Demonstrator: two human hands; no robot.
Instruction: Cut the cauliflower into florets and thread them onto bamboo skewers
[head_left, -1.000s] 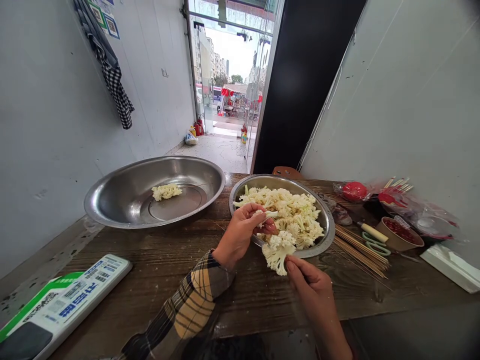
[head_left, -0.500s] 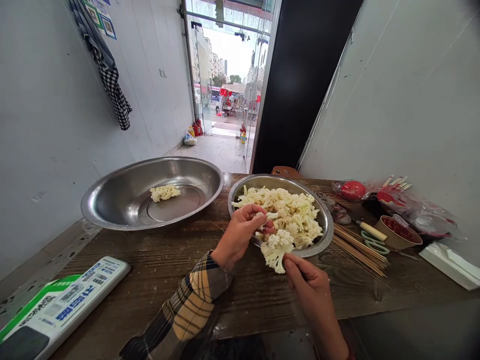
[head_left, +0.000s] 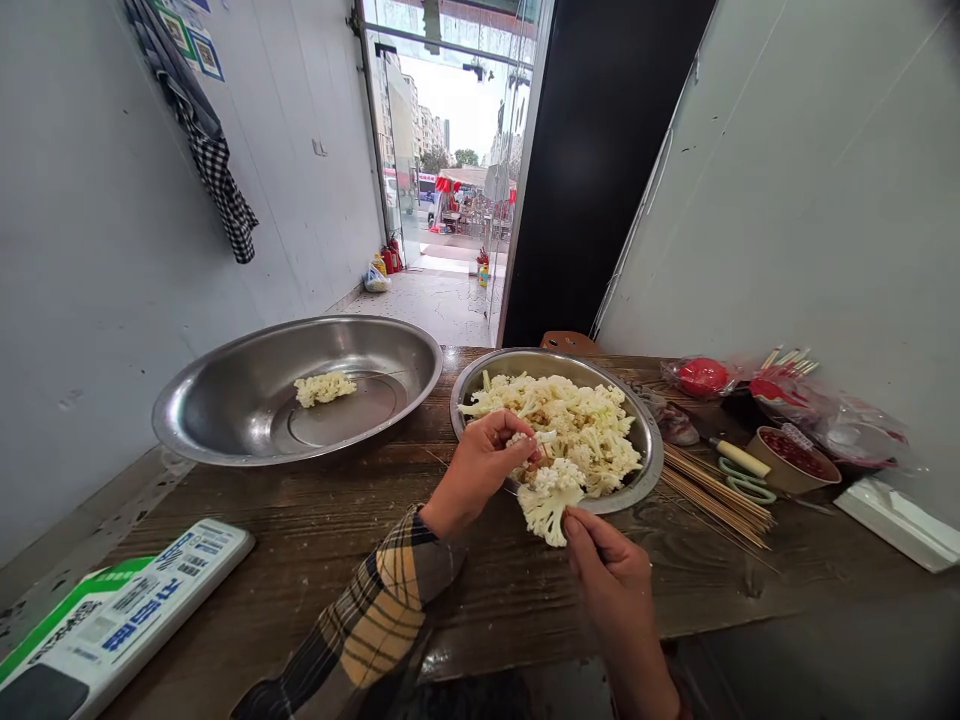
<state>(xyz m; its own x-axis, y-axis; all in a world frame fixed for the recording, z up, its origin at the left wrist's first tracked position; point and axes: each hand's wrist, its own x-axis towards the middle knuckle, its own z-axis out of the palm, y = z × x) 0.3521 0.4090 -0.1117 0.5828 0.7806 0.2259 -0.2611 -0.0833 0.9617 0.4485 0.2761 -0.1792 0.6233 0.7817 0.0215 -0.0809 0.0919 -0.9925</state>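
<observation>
My right hand (head_left: 611, 570) pinches the lower edge of a flat, fan-shaped cauliflower floret (head_left: 551, 495) between thumb and fingers. Just up and left of it, my left hand (head_left: 484, 465) is closed on a smaller cauliflower piece (head_left: 545, 438), part of which is covered by the fingers. Both hands are over the near rim of a round metal bowl (head_left: 651, 480), heaped with cauliflower florets (head_left: 585, 410). To the left, a wide oval metal basin (head_left: 225, 390) holds one cluster of cauliflower (head_left: 324, 389).
Bamboo skewers (head_left: 720, 500) lie right of the bowl, beside green-handled scissors (head_left: 746, 480), a knife handle (head_left: 741, 457) and a tub of red contents (head_left: 795, 460). Plastic-wrapped items (head_left: 855, 420) and a white box (head_left: 896, 520) are farther right. A white-and-green package (head_left: 150, 610) is at left.
The view has shifted slightly. My left fingers have closed in a little around the small piece; the right hand keeps its hold on the floret.
</observation>
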